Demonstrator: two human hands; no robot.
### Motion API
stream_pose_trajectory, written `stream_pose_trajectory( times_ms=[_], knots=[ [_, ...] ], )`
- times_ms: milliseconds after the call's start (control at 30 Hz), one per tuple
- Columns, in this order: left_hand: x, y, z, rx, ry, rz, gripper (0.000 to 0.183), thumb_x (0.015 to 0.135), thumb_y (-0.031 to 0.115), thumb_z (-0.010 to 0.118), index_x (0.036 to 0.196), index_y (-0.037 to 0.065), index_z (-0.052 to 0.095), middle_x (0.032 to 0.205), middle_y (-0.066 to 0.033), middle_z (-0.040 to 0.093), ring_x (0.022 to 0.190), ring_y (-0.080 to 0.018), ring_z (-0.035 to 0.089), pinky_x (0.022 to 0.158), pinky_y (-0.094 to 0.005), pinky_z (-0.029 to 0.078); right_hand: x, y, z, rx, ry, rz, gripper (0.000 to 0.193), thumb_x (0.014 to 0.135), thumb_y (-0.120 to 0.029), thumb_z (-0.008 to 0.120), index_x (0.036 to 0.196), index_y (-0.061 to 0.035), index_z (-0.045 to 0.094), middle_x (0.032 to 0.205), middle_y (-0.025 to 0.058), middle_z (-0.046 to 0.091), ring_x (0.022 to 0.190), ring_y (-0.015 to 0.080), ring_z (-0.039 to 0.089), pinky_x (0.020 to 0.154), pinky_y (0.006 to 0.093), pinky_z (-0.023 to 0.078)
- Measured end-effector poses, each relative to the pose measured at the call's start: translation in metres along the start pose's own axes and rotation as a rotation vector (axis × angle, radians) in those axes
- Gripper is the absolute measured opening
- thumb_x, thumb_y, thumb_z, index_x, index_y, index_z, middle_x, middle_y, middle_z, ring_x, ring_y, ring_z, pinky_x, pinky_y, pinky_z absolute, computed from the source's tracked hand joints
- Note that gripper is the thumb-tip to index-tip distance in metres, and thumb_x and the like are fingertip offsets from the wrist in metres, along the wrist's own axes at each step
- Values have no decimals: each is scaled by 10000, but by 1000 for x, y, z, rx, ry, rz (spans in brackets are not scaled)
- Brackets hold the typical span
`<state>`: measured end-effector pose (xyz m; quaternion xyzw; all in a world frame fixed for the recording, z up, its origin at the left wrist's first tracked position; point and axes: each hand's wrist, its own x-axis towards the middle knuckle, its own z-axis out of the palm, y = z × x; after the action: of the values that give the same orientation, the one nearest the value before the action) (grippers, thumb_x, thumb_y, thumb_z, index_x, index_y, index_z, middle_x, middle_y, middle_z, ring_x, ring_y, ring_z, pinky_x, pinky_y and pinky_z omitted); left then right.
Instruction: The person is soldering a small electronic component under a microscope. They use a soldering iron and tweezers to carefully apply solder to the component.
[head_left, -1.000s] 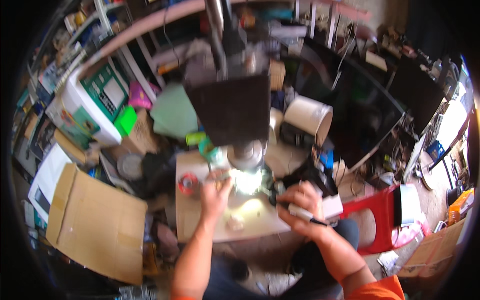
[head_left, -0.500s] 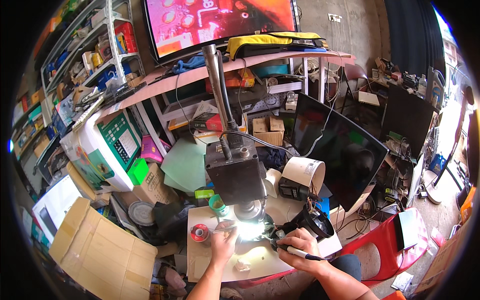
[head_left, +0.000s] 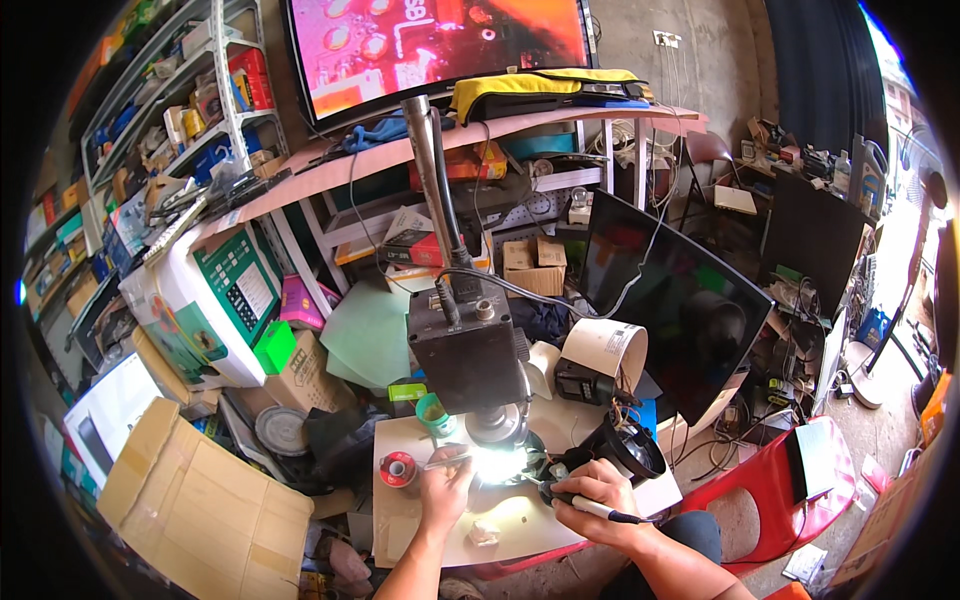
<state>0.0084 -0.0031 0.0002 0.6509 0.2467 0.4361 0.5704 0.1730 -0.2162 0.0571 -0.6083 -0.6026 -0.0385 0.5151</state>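
Observation:
My left hand (head_left: 445,490) is closed on metal tweezers (head_left: 448,459) at the left of a brightly lit spot. In my right hand (head_left: 600,490) is a soldering iron (head_left: 598,507) with a white and black handle, its front end toward the light. Above the spot stands a black microscope camera (head_left: 465,355) on a metal post, its lens pointing down. Glare washes out the workpiece under the lens. On the monitor (head_left: 440,45) at the back, a magnified circuit board shows in pink and red.
A red solder spool (head_left: 398,468) and a green-rimmed tub (head_left: 435,412) stand left of the lens on the white board (head_left: 400,530). A black round housing (head_left: 630,450) with wires sits at the right. Cardboard (head_left: 205,500) leans at the left; a red chair (head_left: 780,490) stands right.
Both hands stay in nearly the same place with their tools. The whole view has shifted very slightly, and the magnified picture on the monitor has barely moved.

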Motion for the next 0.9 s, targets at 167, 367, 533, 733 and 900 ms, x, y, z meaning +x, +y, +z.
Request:
stream_pose_trajectory(
  times_ms=[167, 367, 533, 733, 900],
  knots=[
    [0, -2, -1, 11, 7, -4, 150, 967, 54, 703, 1090, -10, 645, 943, -22, 696, 847, -81, 632, 767, -240, 517, -1, 0, 1, 4, 3, 13, 256, 731, -102, 800, 978, -45, 766, 881, 119, 653, 818, 299, 627, 737, 402, 532],
    [0, 0, 1, -36, 0, -15, 153, 966, 52, 704, 1093, -12, 647, 947, -25, 697, 851, -84, 635, 772, -243, 519, -1, 0, 1, -5, 3, 9, 257, 731, -106, 803, 979, -45, 768, 883, 120, 656, 815, 299, 628, 734, 402, 533],
    [0, 0, 1, -75, -8, -17, 161, 972, 52, 698, 1106, -15, 637, 953, -31, 698, 855, -86, 639, 778, -243, 520, -1, 1, 1, -2, -1, -1, 253, 736, -103, 801, 978, -37, 767, 884, 121, 656, 812, 299, 624, 730, 402, 531],
    [0, 0, 0, -55, -20, -22, 174, 978, 51, 690, 1124, -15, 623, 966, -32, 696, 861, -86, 639, 776, -243, 519, 0, -1, 0, -9, -1, -4, 248, 734, -103, 801, 969, -31, 766, 880, 119, 657, 811, 297, 620, 726, 400, 524],
    [-1, 2, 0, -46, -15, -31, 167, 978, 47, 685, 1122, -15, 624, 960, -27, 691, 855, -85, 636, 774, -243, 519, 2, -2, -2, -28, -8, -42, 248, 731, -104, 802, 966, -34, 765, 872, 112, 659, 811, 295, 620, 728, 399, 523]
  ],
)
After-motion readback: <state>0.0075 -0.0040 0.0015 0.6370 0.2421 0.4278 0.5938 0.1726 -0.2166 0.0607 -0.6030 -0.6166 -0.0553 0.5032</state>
